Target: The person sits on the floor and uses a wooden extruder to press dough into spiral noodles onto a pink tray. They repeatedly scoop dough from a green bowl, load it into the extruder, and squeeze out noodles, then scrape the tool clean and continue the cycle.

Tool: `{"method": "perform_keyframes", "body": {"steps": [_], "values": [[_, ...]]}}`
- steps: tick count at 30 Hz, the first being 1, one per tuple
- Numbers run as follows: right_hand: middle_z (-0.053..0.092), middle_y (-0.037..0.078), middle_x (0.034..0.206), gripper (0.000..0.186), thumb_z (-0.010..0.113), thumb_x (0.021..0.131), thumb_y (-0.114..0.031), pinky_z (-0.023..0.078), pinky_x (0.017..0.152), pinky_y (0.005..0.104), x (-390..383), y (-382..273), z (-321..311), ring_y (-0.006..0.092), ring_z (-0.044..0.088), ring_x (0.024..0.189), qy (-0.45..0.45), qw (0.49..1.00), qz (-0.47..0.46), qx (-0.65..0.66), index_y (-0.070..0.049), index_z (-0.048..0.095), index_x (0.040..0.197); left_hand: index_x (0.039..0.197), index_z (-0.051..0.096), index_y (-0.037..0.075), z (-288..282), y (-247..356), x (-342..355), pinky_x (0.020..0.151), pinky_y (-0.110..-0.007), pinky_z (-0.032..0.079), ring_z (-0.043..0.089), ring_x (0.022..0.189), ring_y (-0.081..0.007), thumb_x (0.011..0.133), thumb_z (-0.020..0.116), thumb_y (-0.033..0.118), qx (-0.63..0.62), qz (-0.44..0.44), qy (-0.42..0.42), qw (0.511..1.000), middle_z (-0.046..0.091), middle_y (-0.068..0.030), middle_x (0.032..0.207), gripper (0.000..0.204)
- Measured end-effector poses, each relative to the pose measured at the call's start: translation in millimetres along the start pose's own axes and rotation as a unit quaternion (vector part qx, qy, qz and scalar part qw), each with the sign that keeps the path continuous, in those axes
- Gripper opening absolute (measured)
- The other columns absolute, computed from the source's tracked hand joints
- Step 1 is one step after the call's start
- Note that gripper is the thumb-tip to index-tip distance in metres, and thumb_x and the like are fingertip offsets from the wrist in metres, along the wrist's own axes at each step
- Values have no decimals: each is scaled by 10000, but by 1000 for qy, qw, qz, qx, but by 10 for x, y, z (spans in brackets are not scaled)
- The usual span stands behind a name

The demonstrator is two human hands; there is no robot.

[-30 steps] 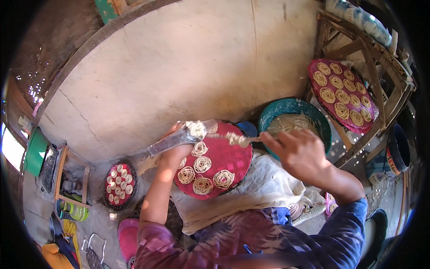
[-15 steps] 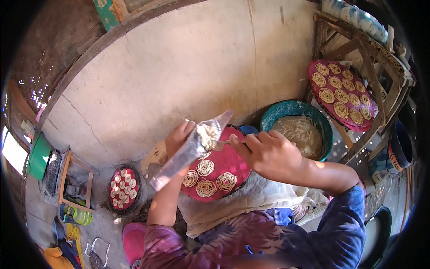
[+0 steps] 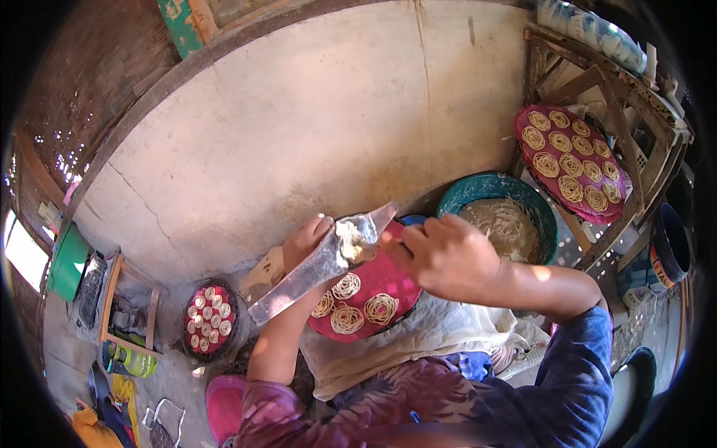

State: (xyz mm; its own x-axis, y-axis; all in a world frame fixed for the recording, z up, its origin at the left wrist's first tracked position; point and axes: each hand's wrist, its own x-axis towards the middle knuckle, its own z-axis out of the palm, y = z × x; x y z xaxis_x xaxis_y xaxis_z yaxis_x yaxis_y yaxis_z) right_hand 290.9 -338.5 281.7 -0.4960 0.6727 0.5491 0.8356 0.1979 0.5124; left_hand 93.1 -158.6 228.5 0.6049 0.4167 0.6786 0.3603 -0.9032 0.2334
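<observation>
My left hand (image 3: pixel 305 237) grips a long, pale, shiny paddle-like press (image 3: pixel 299 284), held slantwise, with a lump of whitish dough (image 3: pixel 349 243) in its hollow middle. Close to that hollow, my right hand (image 3: pixel 452 257) is closed with its fingers curled. A thin implement seems to be in its fingers, but I cannot make out its kind. Beneath both hands lies a round pink cloth-covered tray (image 3: pixel 399 280), bearing several coiled strand rosettes (image 3: pixel 381 308). The press and my forearms hide part of this tray.
At right of the tray stands a green basin (image 3: pixel 549 231) of wet dough. A pink tray of rosettes (image 3: pixel 573 160) leans against a wooden rack (image 3: pixel 620 112). A smaller rosette tray (image 3: pixel 216 345) sits on the floor at left, near a wooden stool (image 3: pixel 112 299). A wall (image 3: pixel 299 127) rises ahead.
The press has tilted slightly and sits a little lower. My right hand has shifted slightly, staying near the dough. The whole view has moved a little.
</observation>
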Motion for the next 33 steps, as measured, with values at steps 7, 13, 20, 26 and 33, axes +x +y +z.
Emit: {"method": "perform_keyframes", "body": {"steps": [7, 13, 20, 26, 33], "values": [[524, 4, 689, 416, 655, 763, -162, 460, 564, 289, -244, 7, -78, 153, 589, 638, -1, 983, 138, 121, -103, 680, 1175, 958, 684, 78, -120, -270, -109, 742, -416, 520, 640, 812, -331, 727, 745, 158, 28, -95, 15, 995, 673, -128, 941, 252], [531, 187, 907, 749, 606, 747, 84, 496, 670, 467, 44, -607, 512, 396, 598, 728, 98, 789, 330, 508, -183, 487, 1436, 994, 658, 51, 85, -164, -159, 790, -423, 517, 644, 891, -331, 721, 760, 155, -56, -62, 34, 996, 660, -145, 941, 309], [656, 249, 1040, 558, 544, 897, 19, 521, 742, 455, -531, -815, 605, 420, 647, 929, 105, 731, 336, 585, -94, 460, 1437, 947, 663, 49, -66, -184, 70, 748, -382, 517, 652, 831, -294, 725, 738, 105, 40, -110, 76, 990, 662, -116, 910, 242], [652, 270, 966, 579, 532, 872, 22, 527, 716, 459, -485, -829, 633, 429, 654, 832, -33, 703, 407, 582, -91, 464, 1436, 951, 649, 55, 241, -100, 94, 745, -371, 531, 648, 843, -300, 719, 765, 174, 143, -68, 19, 987, 656, -124, 915, 285], [688, 231, 956, 673, 502, 786, 86, 544, 693, 461, -1130, -491, 659, 405, 673, 781, 30, 731, 463, 501, -159, 518, 1413, 1140, 669, 26, -141, -731, -93, 875, -422, 505, 662, 998, -333, 845, 684, 231, 314, -225, -40, 922, 706, -152, 1087, 360]]}}
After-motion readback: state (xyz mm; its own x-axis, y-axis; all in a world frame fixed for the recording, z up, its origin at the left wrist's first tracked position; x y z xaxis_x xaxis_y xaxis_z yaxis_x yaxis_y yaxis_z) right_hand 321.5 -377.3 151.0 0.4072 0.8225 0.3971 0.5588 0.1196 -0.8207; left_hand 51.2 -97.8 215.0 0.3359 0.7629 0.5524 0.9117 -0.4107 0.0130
